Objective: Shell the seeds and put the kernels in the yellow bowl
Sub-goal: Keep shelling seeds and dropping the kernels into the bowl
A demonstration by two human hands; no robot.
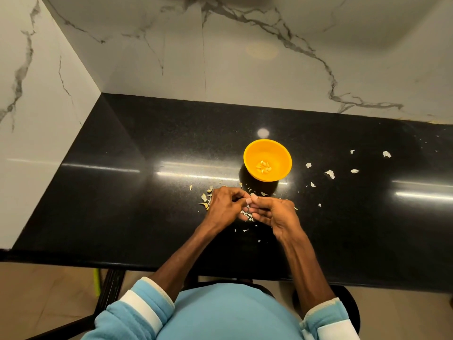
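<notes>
A yellow bowl (278, 153) stands on the black counter (147, 204), with several pale kernels (263, 166) at its bottom. Just in front of it my left hand (224, 204) and my right hand (275, 212) meet, fingertips together, pinching a small seed (248, 205) between them. The seed is mostly hidden by my fingers. A heap of seeds and shell bits (206, 201) lies under and to the left of my left hand.
Pale shell fragments (329, 173) are scattered on the counter right of the bowl. Marble walls close off the back and left. The counter's front edge runs just before my body, with a dark chair frame (110, 290) below.
</notes>
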